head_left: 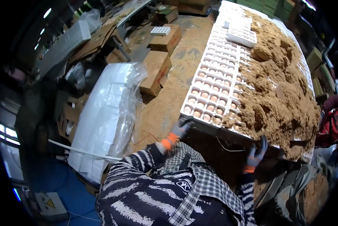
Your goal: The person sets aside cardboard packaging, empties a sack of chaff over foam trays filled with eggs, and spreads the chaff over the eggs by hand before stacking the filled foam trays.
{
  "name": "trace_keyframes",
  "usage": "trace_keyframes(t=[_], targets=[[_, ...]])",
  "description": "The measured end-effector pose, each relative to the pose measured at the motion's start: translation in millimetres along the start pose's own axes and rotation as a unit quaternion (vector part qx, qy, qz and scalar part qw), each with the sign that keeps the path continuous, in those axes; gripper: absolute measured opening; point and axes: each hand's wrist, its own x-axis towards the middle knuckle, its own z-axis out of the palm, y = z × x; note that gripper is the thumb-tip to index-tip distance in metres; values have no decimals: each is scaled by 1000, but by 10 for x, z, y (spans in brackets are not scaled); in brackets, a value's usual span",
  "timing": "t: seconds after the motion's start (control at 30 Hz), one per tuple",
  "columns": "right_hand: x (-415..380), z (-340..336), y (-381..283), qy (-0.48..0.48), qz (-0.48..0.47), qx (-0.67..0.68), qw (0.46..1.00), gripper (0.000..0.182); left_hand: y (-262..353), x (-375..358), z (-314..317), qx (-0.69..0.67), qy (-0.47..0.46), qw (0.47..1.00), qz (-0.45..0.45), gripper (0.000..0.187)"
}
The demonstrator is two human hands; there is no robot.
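My left hand, in a grey glove with an orange cuff, lies at the near left corner of a white foam tray, fingers stretched along its edge. Pale brown eggs sit in the tray's square cells. At the table's front edge is my right hand, gloved alike, with thumb and fingers apart and nothing in it. A large heap of brown, crumbly, sawdust-like material covers the trays on the right. Some of it has spilled over the eggs near the front edge.
Smaller white trays are stacked farther along the table. On the left, plastic film wraps a white foam stack. Cardboard boxes stand across the aisle. Someone in red is at the right edge. A pale pole juts in from the left.
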Motion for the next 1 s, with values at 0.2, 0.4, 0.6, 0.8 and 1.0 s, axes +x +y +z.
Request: trace_keyframes(t=[0.2, 0.4, 0.6, 0.8, 1.0], targets=[[872, 2160, -871, -233, -149, -59, 959, 48, -468, 523, -1388, -161, 17, 984, -74, 36], [1197, 4283, -432, -271, -32, -266, 925, 75, -1252, 1317, -2995, -85, -37, 983, -160, 33], [1221, 4414, -845, -256, -7, -358, 898, 71, -1650, 1715, -4774, -225, 189, 919, -263, 37], [1252, 4437, -926, -275, 42, -370, 886, 74, -1834, 2722, -4934, -133, 111, 950, -258, 33], [1240, 4437, -808, -279, 96, -363, 884, 81, -1595, 3745, -4609, -39, -43, 977, -207, 38]])
